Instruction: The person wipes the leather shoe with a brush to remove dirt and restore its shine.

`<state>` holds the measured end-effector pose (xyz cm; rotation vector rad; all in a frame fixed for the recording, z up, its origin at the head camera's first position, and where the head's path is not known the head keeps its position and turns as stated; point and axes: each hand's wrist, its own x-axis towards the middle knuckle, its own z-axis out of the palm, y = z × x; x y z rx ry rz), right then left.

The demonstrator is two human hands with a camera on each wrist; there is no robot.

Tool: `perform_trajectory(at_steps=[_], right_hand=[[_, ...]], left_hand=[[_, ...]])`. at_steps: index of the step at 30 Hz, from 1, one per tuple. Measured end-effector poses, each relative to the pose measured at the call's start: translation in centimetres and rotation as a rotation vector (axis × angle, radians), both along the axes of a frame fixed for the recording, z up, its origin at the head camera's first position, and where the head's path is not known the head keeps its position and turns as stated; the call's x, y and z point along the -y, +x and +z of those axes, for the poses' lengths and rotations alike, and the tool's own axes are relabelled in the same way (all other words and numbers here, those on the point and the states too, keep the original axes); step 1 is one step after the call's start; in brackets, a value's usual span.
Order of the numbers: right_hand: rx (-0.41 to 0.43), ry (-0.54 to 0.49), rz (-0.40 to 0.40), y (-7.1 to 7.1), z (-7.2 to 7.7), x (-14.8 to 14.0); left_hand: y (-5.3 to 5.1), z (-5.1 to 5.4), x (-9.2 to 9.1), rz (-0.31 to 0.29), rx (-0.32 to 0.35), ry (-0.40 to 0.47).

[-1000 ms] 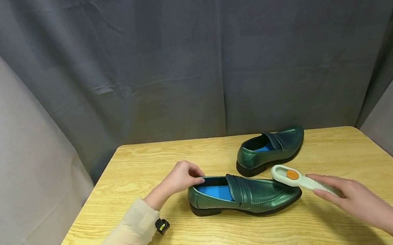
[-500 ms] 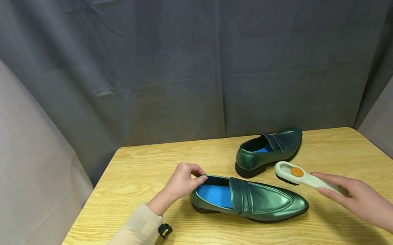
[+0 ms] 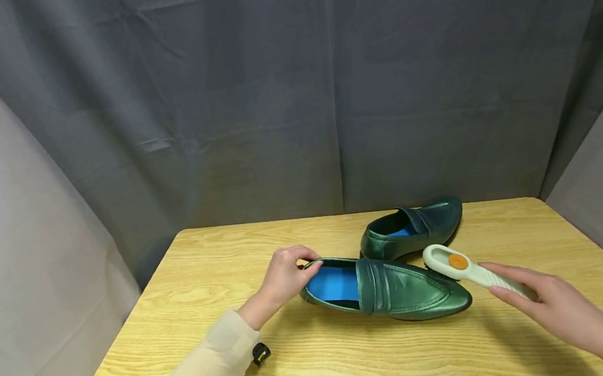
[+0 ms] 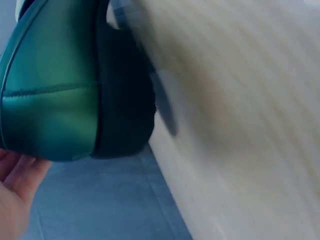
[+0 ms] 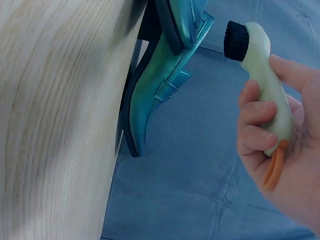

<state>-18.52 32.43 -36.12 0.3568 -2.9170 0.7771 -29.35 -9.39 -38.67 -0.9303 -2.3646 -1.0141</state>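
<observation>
In the head view, a shiny green loafer (image 3: 421,288) with a blue insole points right. My left hand (image 3: 285,275) pinches its back rim, thumb inside the opening. The shoe is tilted, heel raised, a shadow beneath it; the left wrist view shows its heel (image 4: 55,117) close, with fingertips at the rim. My right hand (image 3: 550,304) grips the handle of a pale green shoe brush (image 3: 473,273) with an orange button. Black bristles (image 5: 236,41) show in the right wrist view, apart from the shoes there. In the head view the brush head is just behind the toe.
The matching loafer (image 3: 383,246) stands farther back on the wooden table (image 3: 220,241), partly behind the held shoe and brush. A small black object (image 3: 261,353) sits by the left cuff. Grey cloth (image 3: 253,109) hangs behind the table, with pale panels at both sides.
The left hand has raised the near loafer and tilted its opening and upper further into view. The brush has come off the toe and shifted slightly right.
</observation>
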Motion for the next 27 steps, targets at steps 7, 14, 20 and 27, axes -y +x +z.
perform_trajectory(at_steps=[7,14,20,27], right_hand=[[-0.017,-0.009,-0.007,0.0,0.3,0.0],[-0.021,-0.007,-0.012,0.1,0.3,0.2],[-0.054,-0.016,-0.005,0.1,0.1,0.0],[-0.077,-0.019,-0.004,0.2,0.0,0.0]], left_hand=[[0.4,-0.2,0.7,-0.105,0.036,-0.023],[0.7,-0.3,1.6,-0.179,0.222,0.007],[0.9,-0.6,2.2,-0.219,0.305,0.041],[1.2,-1.1,2.4,-0.23,0.411,0.028]])
